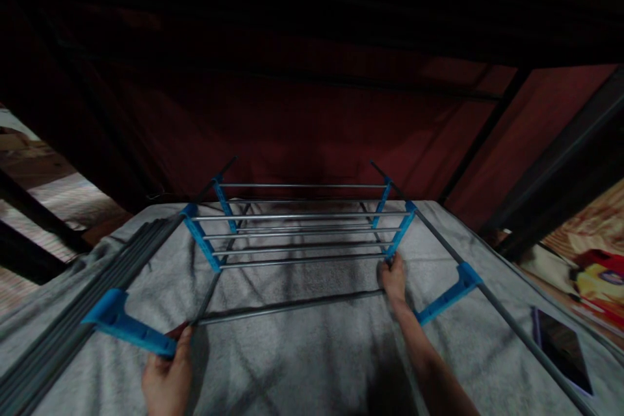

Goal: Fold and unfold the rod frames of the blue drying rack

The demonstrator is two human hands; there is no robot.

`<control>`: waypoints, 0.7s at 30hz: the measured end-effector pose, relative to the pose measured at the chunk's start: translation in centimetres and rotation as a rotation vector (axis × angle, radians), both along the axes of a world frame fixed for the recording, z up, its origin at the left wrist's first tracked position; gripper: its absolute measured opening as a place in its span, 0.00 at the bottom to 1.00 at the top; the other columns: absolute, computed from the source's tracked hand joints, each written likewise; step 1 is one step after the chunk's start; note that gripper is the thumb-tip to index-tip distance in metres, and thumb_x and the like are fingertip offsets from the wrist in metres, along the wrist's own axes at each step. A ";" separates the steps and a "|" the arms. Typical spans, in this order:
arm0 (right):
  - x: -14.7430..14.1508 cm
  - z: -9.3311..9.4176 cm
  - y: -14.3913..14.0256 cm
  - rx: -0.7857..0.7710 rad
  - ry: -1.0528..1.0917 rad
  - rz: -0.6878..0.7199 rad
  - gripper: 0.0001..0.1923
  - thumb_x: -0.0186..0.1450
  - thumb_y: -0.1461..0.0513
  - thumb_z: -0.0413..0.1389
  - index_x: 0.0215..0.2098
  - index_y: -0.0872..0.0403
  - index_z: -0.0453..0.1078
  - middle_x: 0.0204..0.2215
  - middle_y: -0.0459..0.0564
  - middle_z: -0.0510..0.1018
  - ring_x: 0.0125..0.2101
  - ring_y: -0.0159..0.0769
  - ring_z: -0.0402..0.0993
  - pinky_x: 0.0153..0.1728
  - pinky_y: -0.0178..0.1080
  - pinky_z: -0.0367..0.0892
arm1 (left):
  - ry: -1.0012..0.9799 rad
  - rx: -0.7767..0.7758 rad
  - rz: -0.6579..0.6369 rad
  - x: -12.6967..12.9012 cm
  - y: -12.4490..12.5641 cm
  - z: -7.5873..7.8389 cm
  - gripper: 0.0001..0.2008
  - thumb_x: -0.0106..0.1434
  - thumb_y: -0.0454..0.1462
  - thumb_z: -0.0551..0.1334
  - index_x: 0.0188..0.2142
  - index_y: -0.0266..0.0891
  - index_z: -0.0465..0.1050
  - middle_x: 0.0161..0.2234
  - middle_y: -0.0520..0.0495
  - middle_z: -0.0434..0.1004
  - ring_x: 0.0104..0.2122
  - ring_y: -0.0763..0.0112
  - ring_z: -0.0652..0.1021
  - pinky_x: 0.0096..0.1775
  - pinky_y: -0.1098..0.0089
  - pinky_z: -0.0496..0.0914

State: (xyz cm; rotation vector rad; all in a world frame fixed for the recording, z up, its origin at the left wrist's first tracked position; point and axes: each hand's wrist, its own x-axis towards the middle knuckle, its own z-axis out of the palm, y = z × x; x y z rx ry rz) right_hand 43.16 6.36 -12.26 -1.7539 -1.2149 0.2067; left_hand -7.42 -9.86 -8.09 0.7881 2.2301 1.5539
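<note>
A partly assembled rack of grey metal tubes (297,215) and blue plastic brackets lies on a grey cloth (302,364). My left hand (168,374) is closed on the lower end of the near left blue bracket (131,328), by the end of a cross tube (292,307). Farther in, my right hand (394,278) is closed around the bottom of a blue bracket (402,231) on the right side, where a tube end meets it; its fingertips are partly hidden. The near right blue bracket (448,292) slants beside my right forearm, fixed to a long side tube (507,322).
Several loose tubes (97,299) lie bundled along the left edge. A phone (563,348) rests on the cloth at the right. Behind the rack hangs a dark red cloth (302,123), with a dark frame post (487,133) at the right. A red and yellow package (602,283) sits beyond.
</note>
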 end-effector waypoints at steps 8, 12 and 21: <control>-4.5 -3.1 -8.7 -0.003 -0.122 0.321 0.25 0.72 0.51 0.44 0.60 0.49 0.70 0.56 0.57 0.78 0.59 0.51 0.71 0.66 0.56 0.60 | -0.009 0.046 -0.022 0.5 0.1 -0.3 0.20 0.53 0.55 0.63 0.35 0.44 0.75 0.28 0.47 0.78 0.36 0.51 0.78 0.43 0.55 0.73; -4.8 -3.0 -10.3 0.005 -0.294 0.519 0.20 0.72 0.53 0.47 0.55 0.44 0.77 0.53 0.53 0.80 0.57 0.56 0.74 0.67 0.61 0.59 | 0.001 0.113 -0.035 0.6 0.3 -0.7 0.19 0.53 0.53 0.63 0.35 0.42 0.74 0.33 0.43 0.79 0.39 0.52 0.79 0.47 0.54 0.73; -3.8 -3.0 -8.9 -0.002 -0.449 0.600 0.21 0.73 0.52 0.46 0.51 0.48 0.78 0.46 0.58 0.78 0.50 0.54 0.74 0.55 0.55 0.68 | 0.063 0.167 -0.074 0.4 -0.2 -2.3 0.16 0.59 0.47 0.62 0.43 0.40 0.71 0.41 0.42 0.78 0.42 0.58 0.78 0.52 0.55 0.72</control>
